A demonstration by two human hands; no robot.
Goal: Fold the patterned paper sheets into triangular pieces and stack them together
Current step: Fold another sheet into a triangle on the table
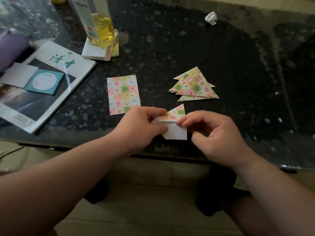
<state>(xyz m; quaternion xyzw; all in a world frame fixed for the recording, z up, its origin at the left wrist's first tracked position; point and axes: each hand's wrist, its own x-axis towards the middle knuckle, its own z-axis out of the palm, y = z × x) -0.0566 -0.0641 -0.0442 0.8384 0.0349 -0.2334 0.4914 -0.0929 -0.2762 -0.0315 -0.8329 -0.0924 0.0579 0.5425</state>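
Near the front edge of the dark stone table lies a half-folded patterned sheet [175, 123], its coloured top turned down into a triangle and its white back showing below. My left hand [143, 126] pinches its left side, thumb on the white part. My right hand [214, 133] pinches the fold at the right with curled fingers. A flat unfolded patterned sheet [123, 94] lies just left of and behind my hands. A stack of folded triangles [194, 86] sits behind them to the right.
A magazine [44, 86] with a teal notepad [45, 81] on it lies at the left. A bottle of yellow liquid [100, 23] stands on a paper pad [95, 51] at the back. A crumpled white scrap [211, 18] lies far right.
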